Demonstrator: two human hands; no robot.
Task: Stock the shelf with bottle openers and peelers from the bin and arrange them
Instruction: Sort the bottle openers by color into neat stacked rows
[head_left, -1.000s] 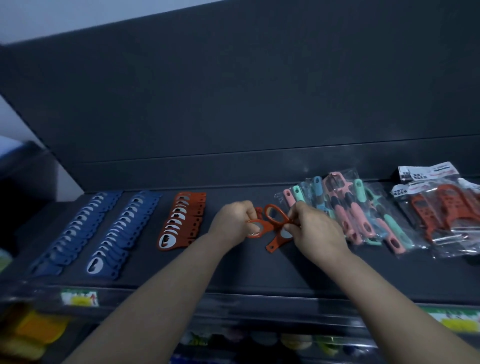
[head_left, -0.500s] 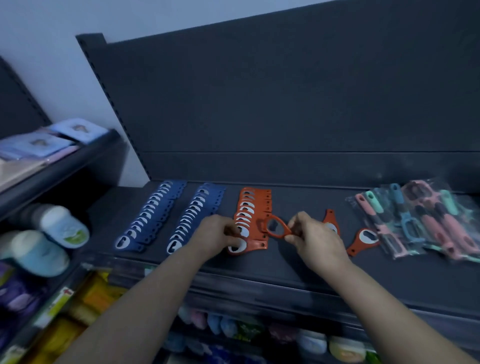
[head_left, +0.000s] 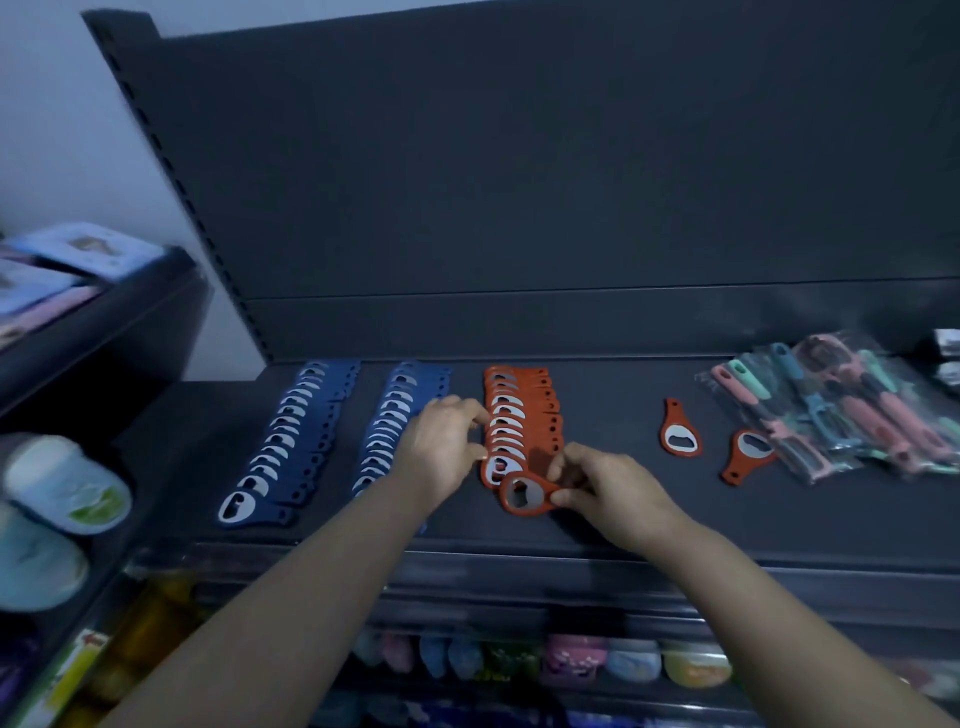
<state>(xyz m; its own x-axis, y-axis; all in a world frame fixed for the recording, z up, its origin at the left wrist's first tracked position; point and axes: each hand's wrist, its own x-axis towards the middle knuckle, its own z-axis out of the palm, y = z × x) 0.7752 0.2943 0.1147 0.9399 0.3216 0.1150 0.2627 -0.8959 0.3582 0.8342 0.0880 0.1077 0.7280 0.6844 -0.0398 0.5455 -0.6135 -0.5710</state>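
The right hand (head_left: 618, 493) pinches an orange bottle opener (head_left: 524, 494) by its thin end, with thumb and fingers curled on it; the round end with the shiny hole points toward the left hand (head_left: 441, 447); this opener is at the near end of the orange row (head_left: 522, 415), right between the two hands, and it touches the closest one in that row; the left hand has bent fingers, and the tips touch the left side of the orange row; I cannot tell if it grabs one or just pushes on the side; partly under the left hand is a blue row (head_left: 400, 410) of openers, and further out on that side is another blue row (head_left: 291, 441); both run from front to back, each opener lying partly on the next; out past the right hand, well apart from it, two loose orange openers (head_left: 678, 434) lie flat on the dark shelf (head_left: 623, 525); further out that way is a heap of peelers (head_left: 831, 410) in clear bags, with pink, green and blue handles; below the hands, small round colourful things (head_left: 576, 665) sit lower down, too blurry to name; far out on the left hand's side, round tubs (head_left: 62, 483) with pale lids sit on another rack.
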